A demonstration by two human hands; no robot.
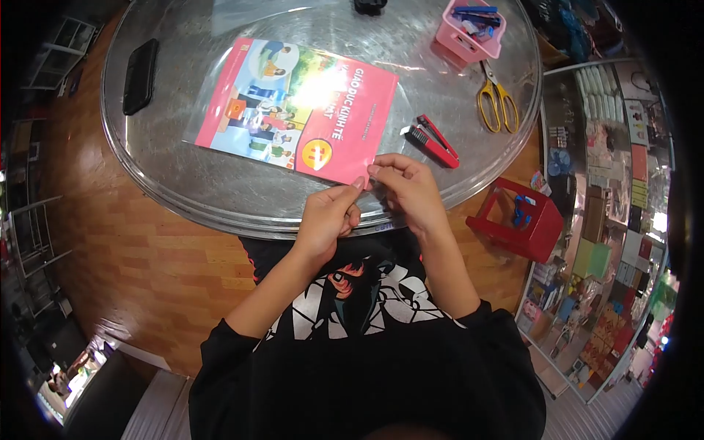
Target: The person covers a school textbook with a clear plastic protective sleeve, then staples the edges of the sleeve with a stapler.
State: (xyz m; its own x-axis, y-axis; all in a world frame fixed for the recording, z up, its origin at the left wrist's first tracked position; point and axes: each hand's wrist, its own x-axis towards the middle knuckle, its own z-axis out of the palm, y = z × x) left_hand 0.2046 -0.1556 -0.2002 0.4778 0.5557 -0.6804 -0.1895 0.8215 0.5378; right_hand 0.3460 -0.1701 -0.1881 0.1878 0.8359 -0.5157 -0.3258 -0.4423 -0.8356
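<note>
A pink textbook [345,139] with an illustrated cover lies at a slant on the round metal table [249,198]. My left hand [330,216] pinches the book's near corner between thumb and fingers. Close beside it, my right hand [407,189] has its thumb and forefinger closed on the edge of that same corner. To the right of the book lie a red utility knife [444,147] and a small black-bristled brush-like piece at its left end, too small to make out fully.
Yellow-handled scissors [499,106] and a pink basket [469,37] of stationery are at the table's right. A black phone [141,76] lies near the left rim. Below the right rim stands a red plastic stool [521,220]; stocked shelves [601,220] line the right side.
</note>
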